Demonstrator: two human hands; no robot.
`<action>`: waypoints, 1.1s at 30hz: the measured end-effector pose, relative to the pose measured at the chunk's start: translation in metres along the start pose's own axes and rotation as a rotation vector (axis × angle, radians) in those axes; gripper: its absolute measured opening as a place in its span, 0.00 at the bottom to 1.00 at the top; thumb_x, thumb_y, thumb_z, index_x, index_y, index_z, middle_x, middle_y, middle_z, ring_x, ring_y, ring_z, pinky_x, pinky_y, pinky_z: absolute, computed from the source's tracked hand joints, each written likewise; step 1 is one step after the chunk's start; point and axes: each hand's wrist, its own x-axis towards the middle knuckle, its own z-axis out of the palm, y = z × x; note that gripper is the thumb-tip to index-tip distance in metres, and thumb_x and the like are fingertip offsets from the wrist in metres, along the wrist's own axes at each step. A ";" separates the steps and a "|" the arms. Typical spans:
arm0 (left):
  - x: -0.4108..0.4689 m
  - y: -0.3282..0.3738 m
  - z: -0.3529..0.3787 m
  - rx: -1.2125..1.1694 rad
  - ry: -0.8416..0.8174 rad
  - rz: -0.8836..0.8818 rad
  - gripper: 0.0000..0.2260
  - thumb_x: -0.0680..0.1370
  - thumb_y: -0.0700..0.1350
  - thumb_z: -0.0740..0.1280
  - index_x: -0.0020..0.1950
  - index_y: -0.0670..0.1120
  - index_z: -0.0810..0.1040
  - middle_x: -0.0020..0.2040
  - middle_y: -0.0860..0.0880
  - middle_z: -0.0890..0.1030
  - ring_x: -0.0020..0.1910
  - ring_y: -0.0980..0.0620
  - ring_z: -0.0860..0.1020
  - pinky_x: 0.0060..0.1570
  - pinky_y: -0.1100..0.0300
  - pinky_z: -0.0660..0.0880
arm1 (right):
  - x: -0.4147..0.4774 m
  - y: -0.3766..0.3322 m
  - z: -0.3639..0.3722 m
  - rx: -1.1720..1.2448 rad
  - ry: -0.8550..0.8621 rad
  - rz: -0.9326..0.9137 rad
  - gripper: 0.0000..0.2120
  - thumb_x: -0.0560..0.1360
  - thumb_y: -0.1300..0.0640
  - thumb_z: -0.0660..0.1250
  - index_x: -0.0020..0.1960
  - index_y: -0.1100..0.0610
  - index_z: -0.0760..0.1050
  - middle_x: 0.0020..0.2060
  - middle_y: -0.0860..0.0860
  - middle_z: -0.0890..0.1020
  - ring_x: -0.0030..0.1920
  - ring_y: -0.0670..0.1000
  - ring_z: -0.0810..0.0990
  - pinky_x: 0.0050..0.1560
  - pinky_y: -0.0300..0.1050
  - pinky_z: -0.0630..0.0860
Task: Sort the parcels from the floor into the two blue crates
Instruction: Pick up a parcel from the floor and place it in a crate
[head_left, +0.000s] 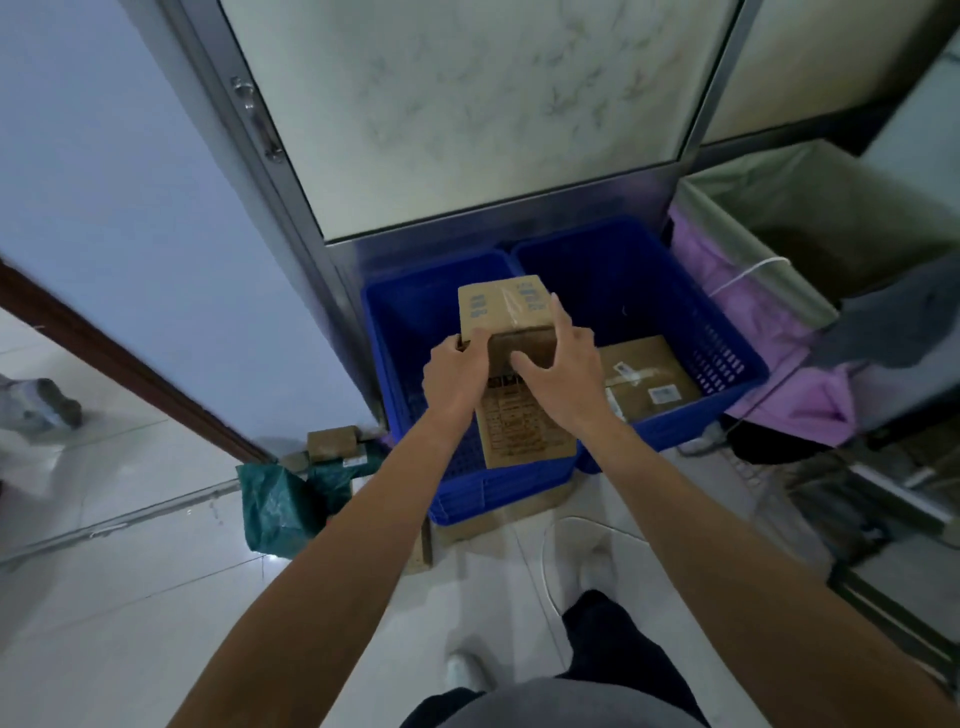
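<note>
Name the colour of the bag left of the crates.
The bag is dark green; head view.

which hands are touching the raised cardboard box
Touching, both: head view shows the left hand gripping the cardboard box by its left edge, the right hand holding its right side.

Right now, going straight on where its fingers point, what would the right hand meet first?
The right hand holds the brown cardboard box; beyond, probably the far wall of the right blue plastic crate, depth unclear.
</note>
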 end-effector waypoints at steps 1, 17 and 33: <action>-0.001 0.007 0.013 -0.009 -0.012 0.007 0.17 0.76 0.60 0.62 0.49 0.49 0.82 0.45 0.50 0.83 0.45 0.49 0.81 0.48 0.50 0.77 | 0.005 0.006 -0.007 -0.024 0.030 -0.020 0.43 0.74 0.41 0.69 0.81 0.46 0.49 0.69 0.58 0.64 0.66 0.60 0.67 0.66 0.55 0.69; 0.015 0.084 0.243 0.037 0.045 0.028 0.16 0.77 0.59 0.65 0.49 0.48 0.82 0.43 0.53 0.82 0.44 0.55 0.80 0.52 0.53 0.78 | 0.142 0.124 -0.124 -0.367 0.112 -0.030 0.59 0.67 0.34 0.71 0.81 0.57 0.39 0.76 0.67 0.50 0.74 0.69 0.58 0.70 0.66 0.61; 0.134 0.044 0.265 0.013 -0.280 -0.113 0.21 0.81 0.57 0.64 0.70 0.49 0.73 0.61 0.53 0.78 0.59 0.53 0.77 0.58 0.56 0.75 | 0.280 0.153 -0.159 -0.124 -0.106 0.195 0.64 0.60 0.30 0.76 0.81 0.50 0.41 0.77 0.61 0.51 0.77 0.64 0.54 0.73 0.65 0.59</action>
